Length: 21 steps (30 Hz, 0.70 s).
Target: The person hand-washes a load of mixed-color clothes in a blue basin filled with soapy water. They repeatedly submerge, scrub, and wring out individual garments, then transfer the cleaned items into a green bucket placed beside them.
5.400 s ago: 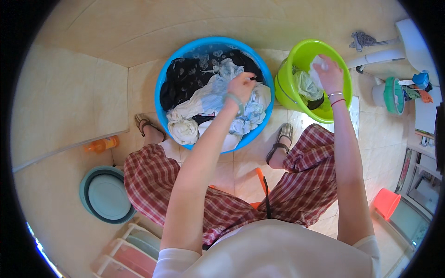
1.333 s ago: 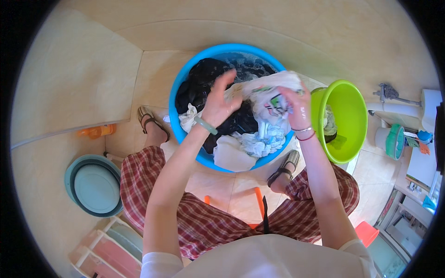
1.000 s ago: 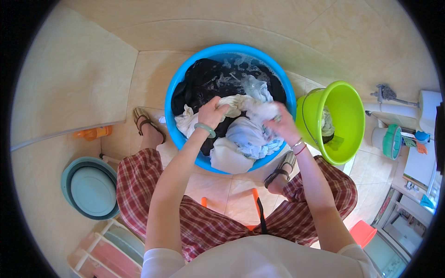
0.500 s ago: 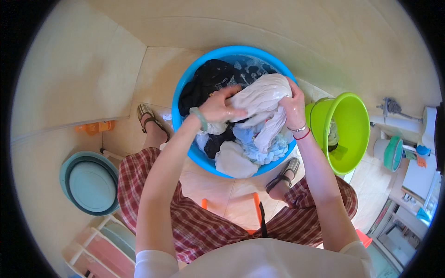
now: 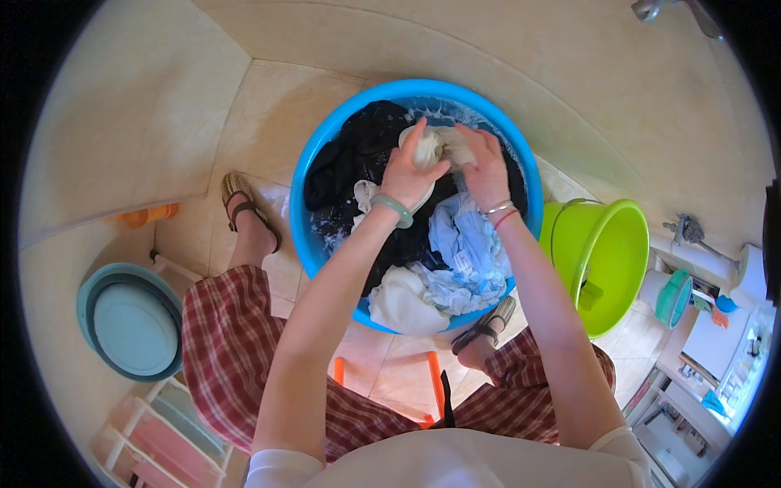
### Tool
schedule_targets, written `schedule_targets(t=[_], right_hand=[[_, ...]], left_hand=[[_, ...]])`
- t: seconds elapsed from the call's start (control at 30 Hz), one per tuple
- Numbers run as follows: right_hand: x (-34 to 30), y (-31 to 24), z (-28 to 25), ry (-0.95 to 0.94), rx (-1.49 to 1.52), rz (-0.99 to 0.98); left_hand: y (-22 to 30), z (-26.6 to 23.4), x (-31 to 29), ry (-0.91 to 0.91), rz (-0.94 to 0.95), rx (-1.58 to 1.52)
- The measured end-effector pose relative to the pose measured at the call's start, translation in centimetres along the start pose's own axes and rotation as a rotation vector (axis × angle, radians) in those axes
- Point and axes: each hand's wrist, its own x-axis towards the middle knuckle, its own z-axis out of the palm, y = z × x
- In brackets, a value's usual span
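Wet laundry fills a big round blue tub [image 5: 534,195] on the floor in front of me. Over its far half, my left hand [image 5: 405,172] and my right hand [image 5: 486,172] grip a bunched whitish wet cloth [image 5: 443,149] from both sides, thumbs toward each other. Part of the cloth is hidden by my fingers. Dark clothes [image 5: 366,138] lie at the tub's far left, in soapy water. Nearer to me are a light blue garment [image 5: 455,236] and a white cloth [image 5: 405,301] by the near rim.
A lime green bucket [image 5: 573,244] stands tilted to the right of the tub. Teal basins [image 5: 134,325] are at my left, above a white rack [image 5: 146,423]. My sandalled feet flank the tub, with an orange stool frame [image 5: 436,382] between my legs. Tiled walls close in behind.
The white cloth, held up and draped before, is now bunched lower between my hands. More of the light blue garment shows. The whole view has shifted slightly.
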Motion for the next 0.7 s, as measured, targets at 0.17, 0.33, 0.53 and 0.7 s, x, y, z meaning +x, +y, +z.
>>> schedule_targets(t=[0.17, 0.33, 0.53, 0.7], right_hand=[[0.2, -1.6, 4.1, -0.321, -0.247, 0.201], [0.0, 2.5, 8.8, -0.474, -0.471, 0.327], [1.7, 3.8, 9.3, -0.568, -0.384, 0.422], [-0.4, 2.4, 5.8, -0.182, 0.161, 0.124]], left_hand=[[-5.2, 1.0, 0.4, 0.024, -0.125, 0.235], [-7.5, 1.8, 1.5, 0.058, -0.138, 0.056], [-7.3, 2.4, 1.4, 0.017, -0.453, -0.185], [-6.5, 2.4, 0.5, 0.127, -0.321, -0.58]])
